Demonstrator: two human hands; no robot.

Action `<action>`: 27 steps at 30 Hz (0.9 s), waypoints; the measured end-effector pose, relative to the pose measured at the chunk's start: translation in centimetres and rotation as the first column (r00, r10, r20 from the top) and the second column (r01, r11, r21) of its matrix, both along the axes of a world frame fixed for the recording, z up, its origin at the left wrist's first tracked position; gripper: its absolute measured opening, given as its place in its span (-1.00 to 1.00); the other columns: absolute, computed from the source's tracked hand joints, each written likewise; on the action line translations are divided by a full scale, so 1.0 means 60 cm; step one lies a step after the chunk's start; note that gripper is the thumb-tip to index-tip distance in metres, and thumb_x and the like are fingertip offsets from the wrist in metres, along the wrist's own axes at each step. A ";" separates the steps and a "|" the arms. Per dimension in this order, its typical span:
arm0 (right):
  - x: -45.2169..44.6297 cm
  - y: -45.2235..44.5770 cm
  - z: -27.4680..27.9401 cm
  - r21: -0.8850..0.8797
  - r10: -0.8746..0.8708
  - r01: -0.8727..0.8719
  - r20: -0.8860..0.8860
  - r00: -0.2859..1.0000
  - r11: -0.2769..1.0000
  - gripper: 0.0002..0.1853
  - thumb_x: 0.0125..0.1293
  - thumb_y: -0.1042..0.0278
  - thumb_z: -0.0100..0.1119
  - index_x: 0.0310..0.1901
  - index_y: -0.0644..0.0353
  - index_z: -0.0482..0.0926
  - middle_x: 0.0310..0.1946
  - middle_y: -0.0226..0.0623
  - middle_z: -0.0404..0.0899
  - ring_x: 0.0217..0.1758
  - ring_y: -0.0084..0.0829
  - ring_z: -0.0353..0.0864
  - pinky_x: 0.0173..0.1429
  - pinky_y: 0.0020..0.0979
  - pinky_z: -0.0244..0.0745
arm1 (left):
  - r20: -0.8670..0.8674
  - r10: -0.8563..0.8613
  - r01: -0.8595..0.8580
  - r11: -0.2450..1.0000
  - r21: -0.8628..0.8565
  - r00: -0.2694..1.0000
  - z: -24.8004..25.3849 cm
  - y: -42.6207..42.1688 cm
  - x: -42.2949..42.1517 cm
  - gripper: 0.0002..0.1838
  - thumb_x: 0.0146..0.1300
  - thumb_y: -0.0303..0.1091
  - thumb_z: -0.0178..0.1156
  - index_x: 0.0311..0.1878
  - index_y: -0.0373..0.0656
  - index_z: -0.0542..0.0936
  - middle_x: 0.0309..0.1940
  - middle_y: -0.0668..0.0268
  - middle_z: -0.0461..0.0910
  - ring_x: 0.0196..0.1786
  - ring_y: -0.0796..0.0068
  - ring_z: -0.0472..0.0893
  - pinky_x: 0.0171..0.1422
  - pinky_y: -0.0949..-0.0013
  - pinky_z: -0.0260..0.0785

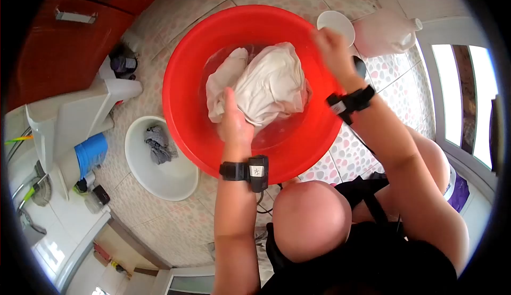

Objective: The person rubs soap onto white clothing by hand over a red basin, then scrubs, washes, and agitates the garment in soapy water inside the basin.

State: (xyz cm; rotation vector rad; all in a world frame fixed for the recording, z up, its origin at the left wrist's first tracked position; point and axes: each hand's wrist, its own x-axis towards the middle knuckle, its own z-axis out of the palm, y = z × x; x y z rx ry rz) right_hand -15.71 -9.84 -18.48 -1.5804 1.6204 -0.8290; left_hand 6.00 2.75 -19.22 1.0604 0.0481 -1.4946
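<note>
A wet white cloth (271, 85) lies bunched in a large red tub (183, 87) with some water in it. At the cloth's near left edge is my left hand (237, 125), its thumb laid along the fabric and its fingers partly hidden under it; it appears to grip the cloth. My right hand (335, 53) is raised over the tub's right rim, apart from the cloth. Its fingers look curled and slightly blurred, and whatever they may hold cannot be made out. Just beyond them is a white bowl (340, 22).
A translucent plastic jug (383, 33) stands behind the bowl. Left of the tub, a white basin (175, 180) holds grey cloth (158, 145). A blue container (90, 154) is farther left, below red cabinets (69, 45). My knee (311, 220) is close to the tub's near side.
</note>
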 end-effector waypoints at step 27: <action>-0.126 -0.182 -0.138 0.642 0.330 -0.134 -0.195 0.924 0.755 -0.19 0.28 -0.36 -0.39 0.23 0.28 0.27 0.19 -0.20 0.35 0.29 -0.31 0.24 0.37 -0.37 -0.05 | 0.439 -0.119 0.182 0.978 -0.105 0.891 0.012 0.017 -0.038 -0.58 0.12 -0.57 0.14 0.09 -0.36 0.41 -0.05 0.24 0.50 -0.05 0.50 0.50 -0.03 0.49 0.36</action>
